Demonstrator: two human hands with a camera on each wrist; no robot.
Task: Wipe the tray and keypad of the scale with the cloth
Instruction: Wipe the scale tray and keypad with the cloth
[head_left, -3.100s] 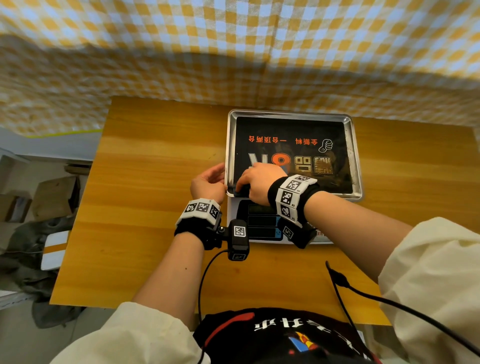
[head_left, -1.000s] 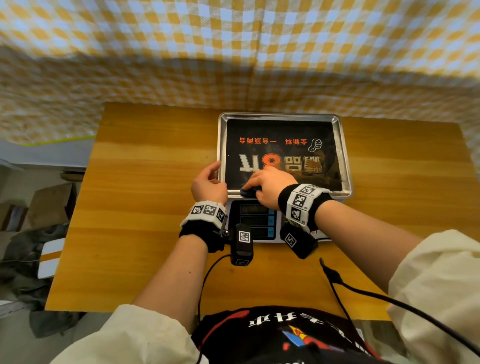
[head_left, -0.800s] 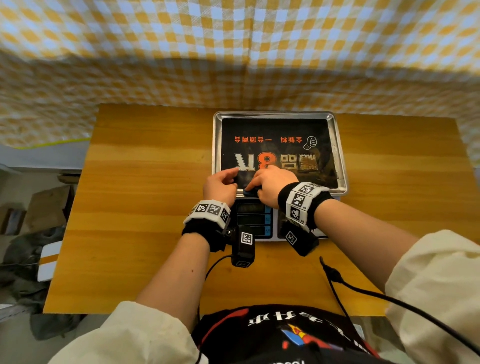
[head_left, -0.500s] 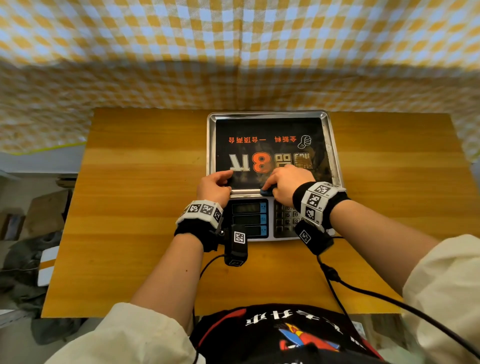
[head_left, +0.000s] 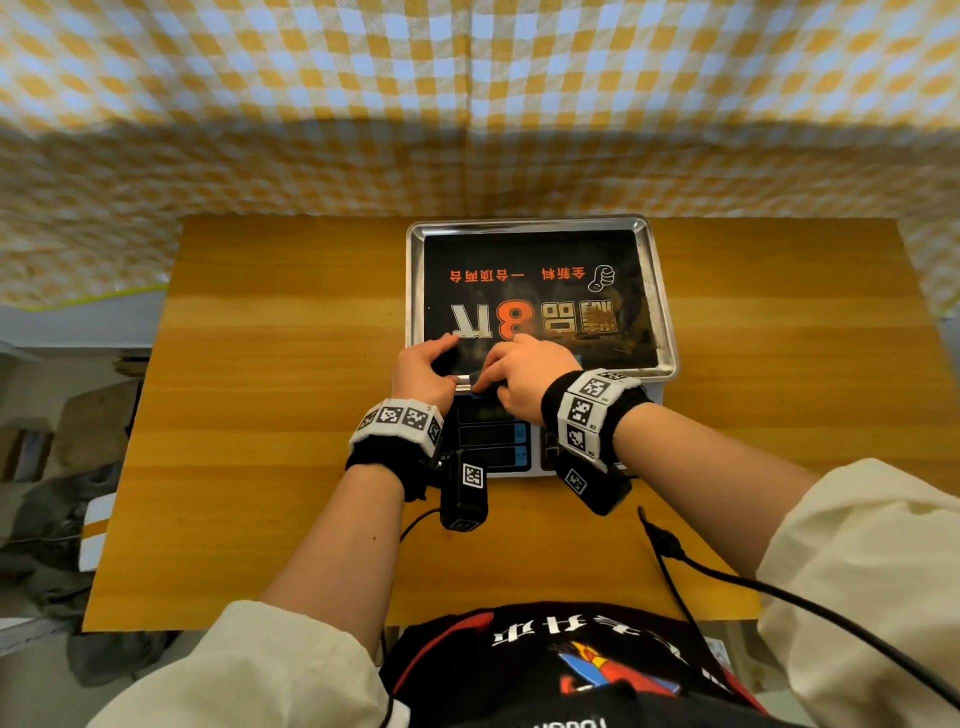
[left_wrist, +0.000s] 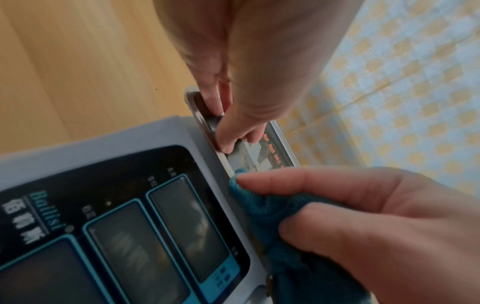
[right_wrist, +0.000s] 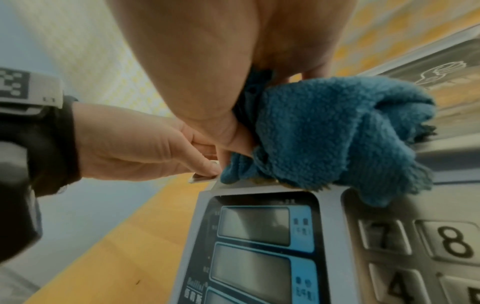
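Hands meet at the near left corner of a steel tray (head_left: 660, 291) sitting on a scale (right_wrist: 335, 207) on a wooden worktop (head_left: 270, 364). The left hand (head_left: 421, 371) pinches the tray's near rim, thumb under and fingers (left_wrist: 221, 115) curled over the lip, apparently to steady the loose tray against the rubbing. The right hand (head_left: 524, 374) is clenched around a bunched blue cloth (right_wrist: 324, 131), pressing it where the tray's near edge meets the grey housing just above the display windows (right_wrist: 255, 225); bunching it gives a firm pad for working the seam. The keypad (right_wrist: 426, 253), at the near right of the scale, lies just below the cloth and looks not yet reached, so the job appears to be in its tray-rim stage. A black printed sheet (head_left: 535, 296) covers the tray floor. Checked yellow fabric (head_left: 467, 104) hangs at the far side, and a cable (head_left: 779, 597) trails near the person's right sleeve (head_left: 872, 571).
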